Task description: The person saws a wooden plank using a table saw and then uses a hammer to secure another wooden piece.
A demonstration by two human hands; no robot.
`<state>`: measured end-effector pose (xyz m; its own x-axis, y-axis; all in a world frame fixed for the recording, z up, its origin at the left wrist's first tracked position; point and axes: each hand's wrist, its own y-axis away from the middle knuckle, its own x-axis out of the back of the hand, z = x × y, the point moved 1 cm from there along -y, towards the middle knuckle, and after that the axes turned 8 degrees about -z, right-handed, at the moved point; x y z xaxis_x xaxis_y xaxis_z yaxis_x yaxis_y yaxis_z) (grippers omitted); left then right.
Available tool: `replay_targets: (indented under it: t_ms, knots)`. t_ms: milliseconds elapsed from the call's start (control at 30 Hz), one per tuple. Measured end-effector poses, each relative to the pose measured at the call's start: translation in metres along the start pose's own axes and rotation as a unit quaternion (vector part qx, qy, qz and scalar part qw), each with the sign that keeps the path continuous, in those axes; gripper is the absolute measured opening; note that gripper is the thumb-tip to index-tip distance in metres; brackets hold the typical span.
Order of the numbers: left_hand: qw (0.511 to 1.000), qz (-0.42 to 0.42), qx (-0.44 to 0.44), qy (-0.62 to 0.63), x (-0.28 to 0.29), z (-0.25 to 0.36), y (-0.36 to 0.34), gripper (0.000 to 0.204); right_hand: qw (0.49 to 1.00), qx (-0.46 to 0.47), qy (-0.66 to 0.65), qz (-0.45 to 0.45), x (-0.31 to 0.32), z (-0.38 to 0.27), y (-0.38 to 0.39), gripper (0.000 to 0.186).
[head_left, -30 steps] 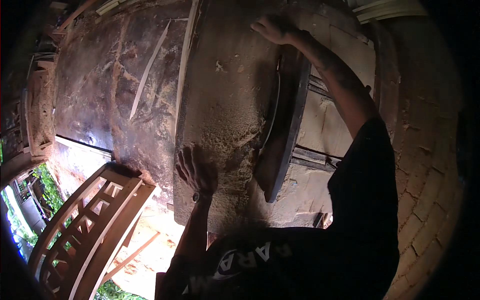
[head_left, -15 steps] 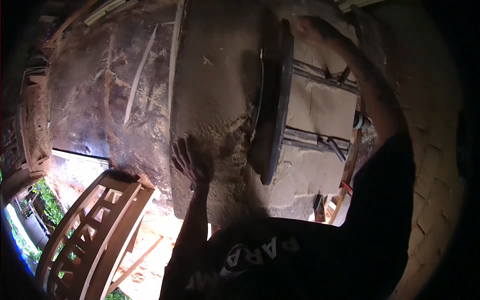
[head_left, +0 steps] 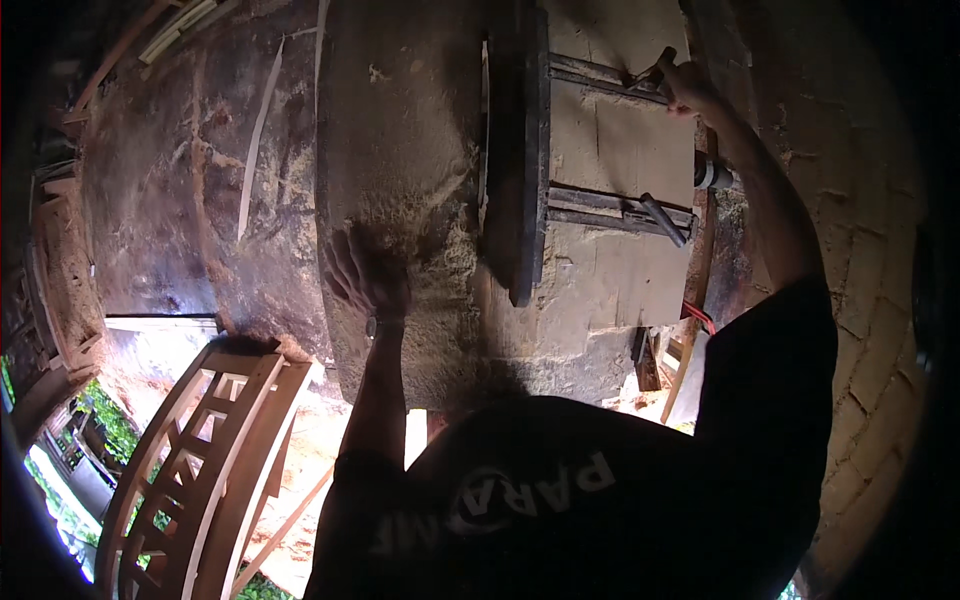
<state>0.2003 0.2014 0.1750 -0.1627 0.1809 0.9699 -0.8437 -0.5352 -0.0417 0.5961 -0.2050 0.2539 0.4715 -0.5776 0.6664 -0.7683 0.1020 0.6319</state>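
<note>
A sawdust-covered machine table (head_left: 400,130) lies before me. My left hand (head_left: 368,280) rests on its near left part, fingers spread and nothing held. A long dark fence bar (head_left: 533,160) runs away from me along the table, beside a narrow slot (head_left: 484,120). Two slotted metal arms reach right from the bar. At the end of the farther arm my right hand (head_left: 692,88) is closed on a short lever handle (head_left: 655,72); its fingertips are partly hidden. A similar lever handle (head_left: 662,220) on the nearer arm stands free, tilted.
Curved slatted wooden frames (head_left: 200,470) lean at the lower left. A dark stained panel (head_left: 150,220) with a pale strip (head_left: 262,140) lies left of the table. Right of the table are a round metal fitting (head_left: 712,174) and a red cable (head_left: 700,316).
My right hand has come back from the far end of the fence bar to the farther lever handle. My left hand remains flat on the table. The view has shifted slightly.
</note>
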Motion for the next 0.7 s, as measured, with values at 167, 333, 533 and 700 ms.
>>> replay_targets:
  t_ms: [167,333,533,700]
  knots:
    - [0.999,0.008,-0.023,0.026,0.002,0.003,-0.004,0.061,0.616,0.555,0.495,0.259,0.033,0.022,-0.005,0.039]
    - [1.000,0.013,0.011,0.010,-0.005,0.004,-0.002,0.056,0.772,0.237,0.532,0.255,-0.013,0.023,-0.034,0.040]
    - [0.999,0.032,0.014,0.001,-0.005,0.003,-0.006,0.050,0.980,0.110,0.164,0.018,0.037,0.023,-0.030,0.030]
    - [0.999,0.035,-0.033,0.019,0.009,0.002,-0.008,0.052,0.723,0.385,0.560,0.121,0.019,0.012,0.009,0.041]
